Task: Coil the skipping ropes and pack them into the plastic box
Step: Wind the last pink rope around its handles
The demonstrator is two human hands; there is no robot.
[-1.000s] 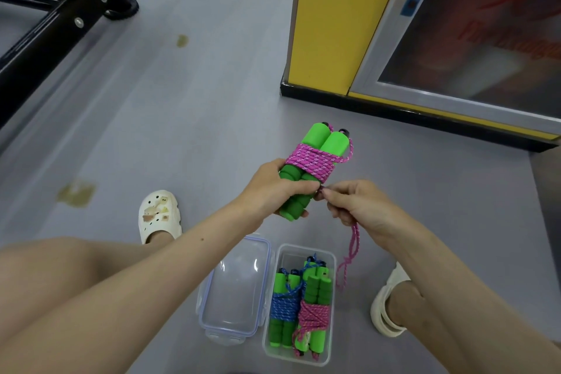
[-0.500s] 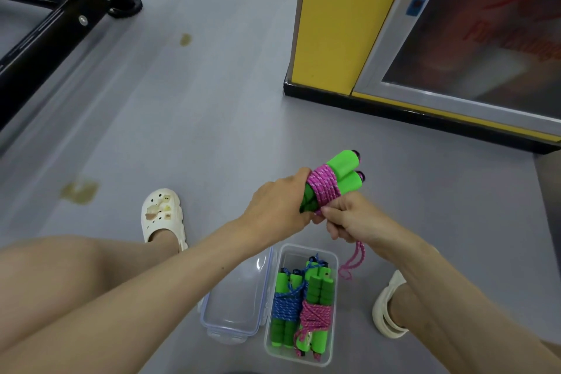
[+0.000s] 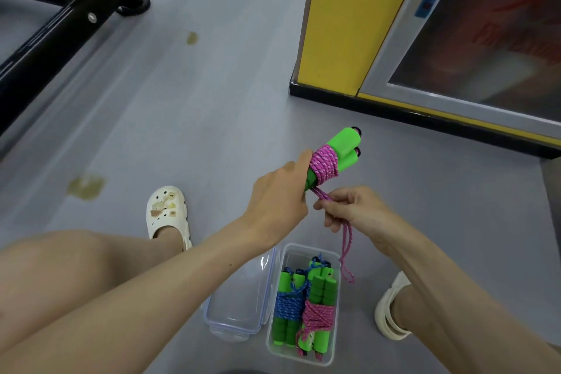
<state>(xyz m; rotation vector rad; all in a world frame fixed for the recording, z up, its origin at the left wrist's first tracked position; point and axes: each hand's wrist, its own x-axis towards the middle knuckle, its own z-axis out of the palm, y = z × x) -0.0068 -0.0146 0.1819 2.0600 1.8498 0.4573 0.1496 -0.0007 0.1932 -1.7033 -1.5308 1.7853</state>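
Observation:
My left hand (image 3: pixel 280 194) grips the lower end of a skipping rope's two green foam handles (image 3: pixel 344 147), which point up and to the right. Pink cord (image 3: pixel 324 164) is wound tightly round their middle. My right hand (image 3: pixel 352 209) pinches the loose end of the pink cord just below the handles, and the tail (image 3: pixel 346 249) hangs down over the box. On the floor below, the clear plastic box (image 3: pixel 303 355) holds a blue-corded rope bundle (image 3: pixel 288 305) and a pink-corded one (image 3: pixel 318 313), both with green handles.
The box's clear lid (image 3: pixel 239 300) lies open to the left of the box. My feet in white clogs (image 3: pixel 168 212) (image 3: pixel 391 310) flank it on grey floor. A black metal frame (image 3: pixel 60 24) stands at upper left, a yellow cabinet (image 3: pixel 349 18) at upper right.
The handles have tipped over to point up-right. My right hand has drawn the cord's loose end down and away from the bundle, so the tail hangs longer.

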